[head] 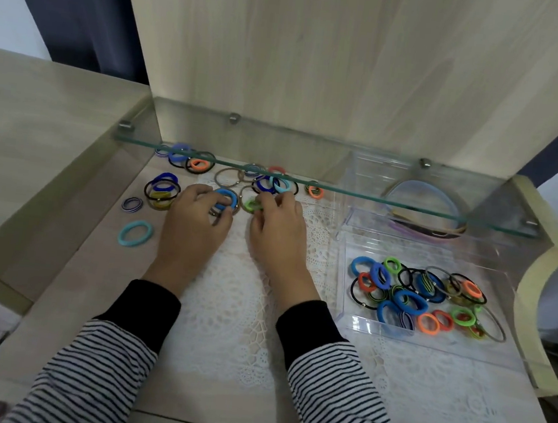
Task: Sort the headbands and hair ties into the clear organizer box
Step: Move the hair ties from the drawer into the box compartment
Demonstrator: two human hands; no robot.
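On the lace mat (233,310) at the middle of the desk (92,271), we find both hands working the loose pile. The left hand (196,226) has its fingers curled over a blue hair tie (229,196), with thin brown rings bunched beneath it. The right hand (280,232) pinches a green hair tie (252,204) between thumb and fingertips. We judge that the two hands are separating tangled ties, one steadying the bunch while the other draws a piece free.

The remaining loose hair ties (186,162) lie scattered along the back of the desk. A teal hair tie (135,233) and a small striped tie (132,204) sit apart to the left.

The clear organizer box (395,332) stands at the right, well clear of the hands. Its near compartment holds the sorted hair ties (410,294), and its far compartment holds the headbands (424,223). We take the division to be deliberate, small pieces in front and long pieces behind.

Clearance notes:
- A glass shelf (310,159) overhangs the back of the desk and the far compartment. Its front edge crosses just above the rearmost ties, so reaches there must stay low.
- The near compartment is open from above.
- The mat between hands and box is unobstructed.
- A raised side wall (541,259) bounds the desk just beyond the box.
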